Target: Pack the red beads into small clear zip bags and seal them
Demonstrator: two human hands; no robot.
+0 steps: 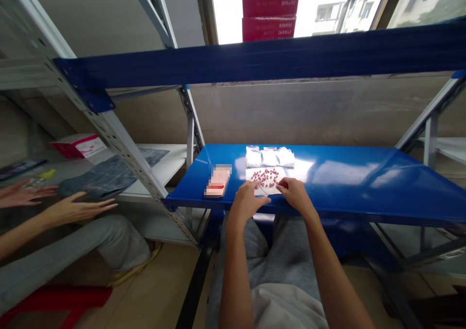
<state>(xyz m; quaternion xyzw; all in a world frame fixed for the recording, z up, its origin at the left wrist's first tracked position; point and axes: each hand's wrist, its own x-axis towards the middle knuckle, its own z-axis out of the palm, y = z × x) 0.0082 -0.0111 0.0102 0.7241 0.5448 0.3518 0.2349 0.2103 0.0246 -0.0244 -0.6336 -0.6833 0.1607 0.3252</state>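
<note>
Nearest us lie our white shirt and grey trousers, with a blue steel shelf running across the middle of the frame and a neighbouring metal rack at the left. At the left edge, a co-worker's two hands reach over a grey cloth, well apart from ours.

At the shelf's front edge, just right of centre, lies a white sheet dotted with small red pieces. Our left hand sits at its lower left, fingers close together and angled down onto the sheet. Our right hand sits at its right edge, fingers curled, tips on the sheet. We cannot tell whether either hand is gripping it. Three small clear bags lie in a row just behind the sheet, and a pixelated flat packet lies just left of it.
</note>
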